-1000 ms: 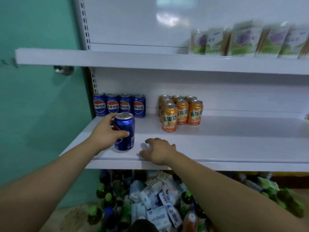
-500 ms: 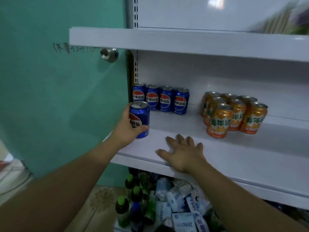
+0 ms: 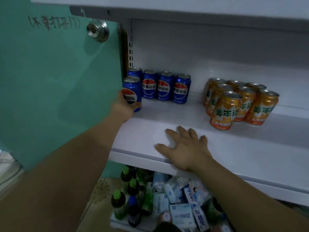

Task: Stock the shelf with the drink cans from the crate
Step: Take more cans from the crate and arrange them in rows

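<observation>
Placing the blue can (image 3: 131,91), my left hand (image 3: 122,109) clasping it, at seven o'clock of the row (image 3: 165,87), right hand (image 3: 185,148) flat; next, I'd release it upright.

green door (image 3: 58,91): handwritten "(不要打开门)" | blue cans (image 3: 149,85): "百事可乐" | orange cans (image 3: 225,113): "美年达" | white packets (image 3: 181,215) under shelf: "ZERO"

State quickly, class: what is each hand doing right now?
Left hand: grips the blue cola can.
Right hand: open, flat on the white shelf.
</observation>
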### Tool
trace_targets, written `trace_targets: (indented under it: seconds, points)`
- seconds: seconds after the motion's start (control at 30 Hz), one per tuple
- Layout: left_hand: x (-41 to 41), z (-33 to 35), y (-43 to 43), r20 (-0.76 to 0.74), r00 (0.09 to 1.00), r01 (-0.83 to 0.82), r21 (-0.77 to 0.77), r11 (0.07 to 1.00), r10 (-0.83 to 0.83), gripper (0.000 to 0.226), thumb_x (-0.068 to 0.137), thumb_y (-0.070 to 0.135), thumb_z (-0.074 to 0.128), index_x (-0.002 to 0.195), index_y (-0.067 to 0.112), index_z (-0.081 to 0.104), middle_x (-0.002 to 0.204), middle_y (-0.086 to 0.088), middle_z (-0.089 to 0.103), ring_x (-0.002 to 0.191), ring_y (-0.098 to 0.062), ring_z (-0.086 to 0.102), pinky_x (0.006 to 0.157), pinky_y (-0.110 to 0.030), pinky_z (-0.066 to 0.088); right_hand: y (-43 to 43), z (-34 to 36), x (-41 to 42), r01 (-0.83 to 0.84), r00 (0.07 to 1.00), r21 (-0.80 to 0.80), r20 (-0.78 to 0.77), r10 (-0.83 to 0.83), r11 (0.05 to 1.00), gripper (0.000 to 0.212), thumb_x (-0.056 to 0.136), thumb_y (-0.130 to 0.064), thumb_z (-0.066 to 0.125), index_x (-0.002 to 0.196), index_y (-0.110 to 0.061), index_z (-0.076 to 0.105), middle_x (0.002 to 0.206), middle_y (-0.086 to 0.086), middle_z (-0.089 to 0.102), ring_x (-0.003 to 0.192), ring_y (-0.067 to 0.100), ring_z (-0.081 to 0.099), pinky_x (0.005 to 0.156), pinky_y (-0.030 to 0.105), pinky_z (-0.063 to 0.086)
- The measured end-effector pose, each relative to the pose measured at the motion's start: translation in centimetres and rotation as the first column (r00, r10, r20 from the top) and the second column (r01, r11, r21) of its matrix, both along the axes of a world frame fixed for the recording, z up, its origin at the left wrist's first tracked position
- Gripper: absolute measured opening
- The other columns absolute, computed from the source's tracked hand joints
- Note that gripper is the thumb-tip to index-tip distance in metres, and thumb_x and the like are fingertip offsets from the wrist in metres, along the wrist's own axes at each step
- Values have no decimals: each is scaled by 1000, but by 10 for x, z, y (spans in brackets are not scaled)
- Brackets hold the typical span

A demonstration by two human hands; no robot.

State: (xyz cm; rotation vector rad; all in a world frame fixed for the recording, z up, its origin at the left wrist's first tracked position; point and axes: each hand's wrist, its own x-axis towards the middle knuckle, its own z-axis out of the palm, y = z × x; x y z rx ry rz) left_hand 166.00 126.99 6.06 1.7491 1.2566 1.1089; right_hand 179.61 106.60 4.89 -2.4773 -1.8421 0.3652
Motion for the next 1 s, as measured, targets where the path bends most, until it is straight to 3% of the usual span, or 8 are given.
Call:
trace_targets:
  seconds: [0.2, 0.73, 0.83, 1.0]
  points:
    - [6, -1, 25, -50, 996, -75, -2, 997, 75, 65, 79, 21, 75, 133, 13, 39, 130, -7, 55, 116, -27, 53, 85, -28, 37, 0, -2, 0, 5, 1000, 11, 1, -5, 1000, 83, 82, -83, 20, 153, -43, 4, 164, -7, -6, 149, 24, -9, 116, 58, -4]
    - [19, 2, 58, -32, 999, -13, -54, 998, 12, 70, 80, 19, 75, 135, 11, 32, 130, -9, 52, 118, -26, 51, 99, -35, 40, 0, -2, 0, 5, 1000, 25, -20, -5, 1000, 81, 83, -81, 21, 152, -44, 4, 163, -7, -6, 149, 23, -11, 116, 56, -5]
    - [20, 4, 60, -26, 1000, -4, -77, 997, 2, 72, 80, 17, 75, 136, 10, 30, 131, -8, 50, 120, -25, 49, 96, -30, 39, 0, -1, 0, 4, 1000, 30, -18, -3, 1000, 81, 83, -81, 21, 152, -43, 5, 163, -7, -5, 149, 23, -11, 116, 56, -5]
    - [15, 6, 46, -44, 999, -27, -141, 990, 21, 103, 79, 29, 76, 149, 11, 2, 146, -9, 38, 133, -27, 40, 110, -39, 33, -2, 0, 0, 12, 1000, 42, -22, -11, 999, 81, 83, -82, 23, 152, -44, 8, 164, -7, -2, 149, 23, -7, 116, 56, -4]
